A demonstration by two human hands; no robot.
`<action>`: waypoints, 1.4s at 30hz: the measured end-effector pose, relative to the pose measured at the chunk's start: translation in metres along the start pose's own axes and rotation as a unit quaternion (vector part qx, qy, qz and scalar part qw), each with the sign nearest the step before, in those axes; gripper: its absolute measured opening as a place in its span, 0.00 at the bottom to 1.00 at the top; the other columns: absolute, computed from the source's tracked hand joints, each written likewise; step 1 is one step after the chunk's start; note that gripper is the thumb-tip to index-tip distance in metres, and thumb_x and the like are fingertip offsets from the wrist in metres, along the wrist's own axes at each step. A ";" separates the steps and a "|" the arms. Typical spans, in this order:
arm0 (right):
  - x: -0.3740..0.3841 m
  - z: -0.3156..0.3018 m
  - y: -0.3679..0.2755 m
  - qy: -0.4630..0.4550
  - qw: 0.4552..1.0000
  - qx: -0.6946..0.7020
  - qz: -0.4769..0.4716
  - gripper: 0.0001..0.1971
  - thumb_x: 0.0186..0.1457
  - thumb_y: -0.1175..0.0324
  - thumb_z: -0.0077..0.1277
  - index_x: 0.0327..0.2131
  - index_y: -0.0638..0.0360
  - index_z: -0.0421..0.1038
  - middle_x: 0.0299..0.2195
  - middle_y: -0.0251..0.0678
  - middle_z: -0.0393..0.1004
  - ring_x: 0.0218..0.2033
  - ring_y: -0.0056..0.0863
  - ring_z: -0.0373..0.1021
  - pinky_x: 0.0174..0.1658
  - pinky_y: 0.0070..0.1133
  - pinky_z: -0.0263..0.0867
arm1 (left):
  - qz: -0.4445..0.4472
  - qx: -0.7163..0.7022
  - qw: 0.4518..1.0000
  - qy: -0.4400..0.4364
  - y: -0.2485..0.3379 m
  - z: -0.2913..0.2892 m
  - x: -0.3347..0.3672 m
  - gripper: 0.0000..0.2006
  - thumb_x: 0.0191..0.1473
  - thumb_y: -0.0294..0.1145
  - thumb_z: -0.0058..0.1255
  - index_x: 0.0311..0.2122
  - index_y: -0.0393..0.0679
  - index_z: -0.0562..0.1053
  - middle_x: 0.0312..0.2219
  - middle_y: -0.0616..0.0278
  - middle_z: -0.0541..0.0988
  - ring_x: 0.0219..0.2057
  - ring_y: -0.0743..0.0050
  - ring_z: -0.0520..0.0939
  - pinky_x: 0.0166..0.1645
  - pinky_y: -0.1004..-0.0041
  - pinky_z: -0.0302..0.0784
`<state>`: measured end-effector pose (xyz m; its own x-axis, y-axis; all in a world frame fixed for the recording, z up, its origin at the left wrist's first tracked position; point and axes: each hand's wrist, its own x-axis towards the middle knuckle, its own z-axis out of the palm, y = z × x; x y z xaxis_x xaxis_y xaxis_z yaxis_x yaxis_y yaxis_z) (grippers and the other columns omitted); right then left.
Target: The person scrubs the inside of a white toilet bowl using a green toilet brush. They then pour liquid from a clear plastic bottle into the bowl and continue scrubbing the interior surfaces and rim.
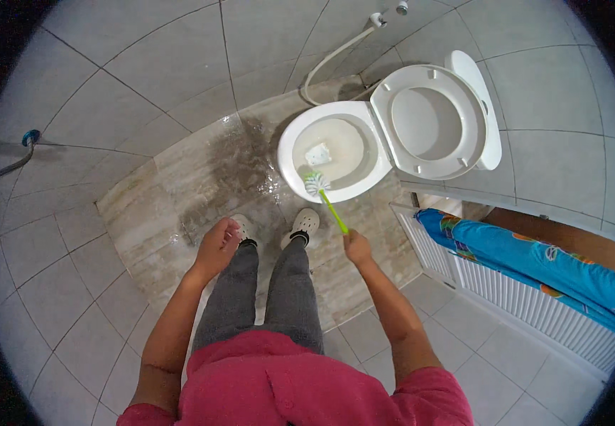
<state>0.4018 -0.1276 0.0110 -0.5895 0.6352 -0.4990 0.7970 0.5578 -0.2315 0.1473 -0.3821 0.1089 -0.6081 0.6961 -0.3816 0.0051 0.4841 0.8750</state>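
In my right hand [357, 248] is a toilet brush [332, 211], gripped by the end of its bright green handle. The white-and-green bristle head lies over the near rim of the white toilet bowl [285, 145]; whether it touches the rim I cannot tell. Its seat and lid [474, 117] are raised back toward the tank. Down in the bowl, light glints off the water. My left hand [219, 245] hovers in front of my legs, loosely bent, with nothing in it.
Wet, dark patches shine on the tiled floor [236, 153] left of the toilet. A pale hose [322, 62] runs from the wall valve behind the bowl. At the right, a blue patterned cloth [528, 259] hangs over a white louvred door [535, 305]. A wall tap [30, 137] juts out at the left.
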 end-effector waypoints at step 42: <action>-0.053 0.075 -0.083 -0.024 0.971 0.202 0.126 0.15 0.48 0.58 0.36 0.34 0.58 0.62 0.27 0.48 0.67 0.30 0.46 0.64 0.33 0.34 0.59 | 0.074 0.033 0.995 -0.062 0.021 0.012 0.036 0.08 0.43 0.28 0.43 0.31 0.39 0.63 0.21 0.61 0.67 0.23 0.75 0.68 0.28 0.76 0.64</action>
<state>0.3771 -0.2478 -0.0059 -0.3699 0.6929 -0.6189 0.9075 0.1266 -0.4006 0.1351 -0.3407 0.1095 -0.4942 0.8201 -0.2883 0.1420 0.4033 0.9040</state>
